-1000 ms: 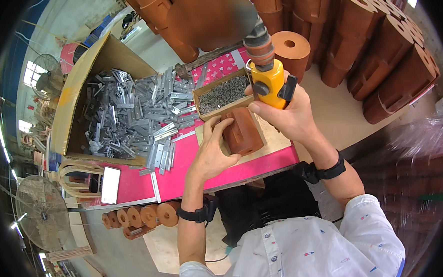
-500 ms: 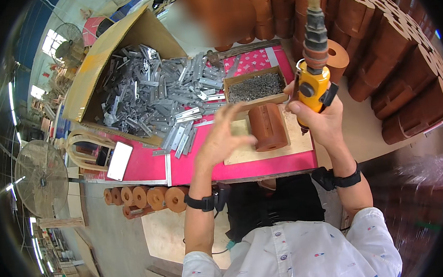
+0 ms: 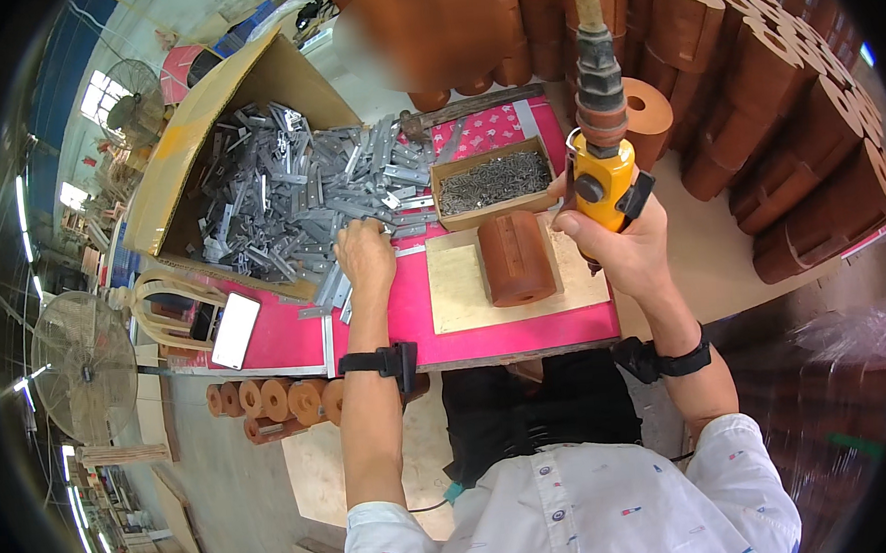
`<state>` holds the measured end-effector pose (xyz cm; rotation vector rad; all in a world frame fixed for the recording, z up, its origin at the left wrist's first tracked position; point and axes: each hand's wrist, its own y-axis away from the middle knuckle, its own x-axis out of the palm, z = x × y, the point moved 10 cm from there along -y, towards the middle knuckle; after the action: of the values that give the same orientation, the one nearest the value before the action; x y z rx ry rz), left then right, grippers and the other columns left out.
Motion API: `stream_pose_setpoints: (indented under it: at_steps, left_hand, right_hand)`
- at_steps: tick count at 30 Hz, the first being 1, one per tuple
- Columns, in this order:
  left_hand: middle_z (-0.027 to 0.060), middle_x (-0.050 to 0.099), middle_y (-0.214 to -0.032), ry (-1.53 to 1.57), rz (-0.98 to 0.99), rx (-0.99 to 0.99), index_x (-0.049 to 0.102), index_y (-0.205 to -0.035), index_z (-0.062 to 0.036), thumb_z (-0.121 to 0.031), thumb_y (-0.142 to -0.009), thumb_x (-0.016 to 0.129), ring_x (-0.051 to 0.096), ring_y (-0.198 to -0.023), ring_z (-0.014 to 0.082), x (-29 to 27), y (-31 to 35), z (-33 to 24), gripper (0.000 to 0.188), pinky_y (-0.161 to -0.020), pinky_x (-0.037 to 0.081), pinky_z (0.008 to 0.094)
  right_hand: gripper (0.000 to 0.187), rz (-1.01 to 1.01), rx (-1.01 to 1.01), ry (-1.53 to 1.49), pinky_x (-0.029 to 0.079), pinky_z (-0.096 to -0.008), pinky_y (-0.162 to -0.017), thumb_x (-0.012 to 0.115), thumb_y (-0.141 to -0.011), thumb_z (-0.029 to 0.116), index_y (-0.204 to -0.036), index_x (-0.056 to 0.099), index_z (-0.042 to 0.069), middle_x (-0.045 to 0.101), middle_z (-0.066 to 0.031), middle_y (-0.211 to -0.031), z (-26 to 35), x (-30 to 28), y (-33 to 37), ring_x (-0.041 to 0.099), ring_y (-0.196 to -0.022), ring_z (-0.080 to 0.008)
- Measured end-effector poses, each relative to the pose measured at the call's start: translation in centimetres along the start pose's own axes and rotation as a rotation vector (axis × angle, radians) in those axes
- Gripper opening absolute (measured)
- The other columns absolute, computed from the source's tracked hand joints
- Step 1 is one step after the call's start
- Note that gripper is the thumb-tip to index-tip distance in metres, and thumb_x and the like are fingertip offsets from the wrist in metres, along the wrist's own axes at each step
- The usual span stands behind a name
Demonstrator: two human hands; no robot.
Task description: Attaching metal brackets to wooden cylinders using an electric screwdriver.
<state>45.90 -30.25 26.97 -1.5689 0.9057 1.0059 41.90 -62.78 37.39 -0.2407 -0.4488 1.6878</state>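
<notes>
My right hand (image 3: pixel 634 251) is wrapped round a yellow power screwdriver (image 3: pixel 603 183), which hangs from a thick cord with its tip pointing down. Left of that tip, a reddish-brown wooden cylinder (image 3: pixel 517 261) with a hole through its end lies on a pale board (image 3: pixel 454 291). My left hand (image 3: pixel 366 260) is at the near edge of a heap of slotted metal plates (image 3: pixel 328 182), fingers curled down among them. What its fingertips hold, if anything, is hidden. Behind the cylinder stands a shallow cardboard tray of small screws (image 3: pixel 493 182).
The plates spill from a tipped cardboard box (image 3: pixel 168 186). A white phone (image 3: pixel 235 330) lies near the pink table's (image 3: pixel 517 343) left front. Stacked brown cylinders (image 3: pixel 797 148) rise at the right and back; more cylinders (image 3: pixel 274 397) sit below the front edge. A fan (image 3: pixel 85 365) stands far left.
My left hand has moved left from beside the cylinder to the metal plates, its spread fingers now curled. My right hand still holds the screwdriver; the whole view has shifted slightly.
</notes>
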Motion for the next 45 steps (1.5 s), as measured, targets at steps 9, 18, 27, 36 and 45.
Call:
stream_pose_setpoints:
  at_steps: [9,18,27,36,45]
  left_hand:
    - [0.0154,0.060,-0.091,-0.039,-0.034,0.027,0.064,-0.084,-0.0049,-0.009,-0.074,0.066,0.055,-0.093,0.0368,0.7,0.8,0.7,0.010,-0.082,0.045,0.0464]
    - [0.0223,0.064,-0.079,0.265,-0.037,-0.076,0.059,-0.084,-0.0009,-0.018,-0.078,0.063,0.062,-0.079,0.0400,-0.7,0.7,-1.5,0.018,-0.072,0.048,0.0490]
    - [0.0196,0.065,-0.076,0.571,-0.109,-0.173,0.056,-0.085,0.0021,-0.017,-0.079,0.061,0.064,-0.072,0.0360,-2.9,0.3,-1.0,0.021,-0.069,0.050,0.0435]
    - [0.0082,0.063,-0.081,1.049,0.125,-0.367,0.053,-0.093,0.0017,-0.011,-0.085,0.064,0.061,-0.068,0.0135,1.8,1.5,-0.9,0.019,-0.061,0.053,0.0259]
    - [0.0028,0.062,-0.087,1.547,0.450,-0.171,0.059,-0.116,-0.0029,-0.014,-0.087,0.069,0.061,-0.075,0.0094,0.0,1.5,-9.1,0.033,-0.061,0.053,0.0248]
  right_hand:
    - [0.044,0.020,0.004,-0.022,0.048,-0.0274,-0.088,0.074,-0.080,0.004,-0.118,0.052,0.000,0.064,-0.0058,-0.106,-0.3,0.5,0.1,0.059,-0.097,-0.0110]
    - [0.030,-0.035,0.089,-0.035,0.049,-0.0233,-0.072,0.070,-0.081,0.002,-0.108,0.057,0.001,0.064,-0.0036,-0.097,-1.5,-0.1,0.2,0.060,-0.080,-0.0085]
    - [0.032,0.034,0.035,-0.073,0.052,-0.0288,-0.076,0.065,-0.084,0.003,-0.112,0.052,0.000,0.062,-0.0078,-0.102,-1.2,1.0,-0.2,0.063,-0.083,-0.0142]
    - [0.034,0.042,0.042,-0.051,0.052,-0.0288,-0.077,0.064,-0.084,0.003,-0.116,0.051,0.000,0.062,-0.0081,-0.102,-1.4,1.4,0.0,0.063,-0.083,-0.0142]
    - [0.032,-0.011,0.081,-0.011,0.051,-0.0246,-0.076,0.071,-0.081,0.004,-0.110,0.058,0.001,0.065,-0.0042,-0.099,-1.3,0.7,-0.1,0.061,-0.083,-0.0095]
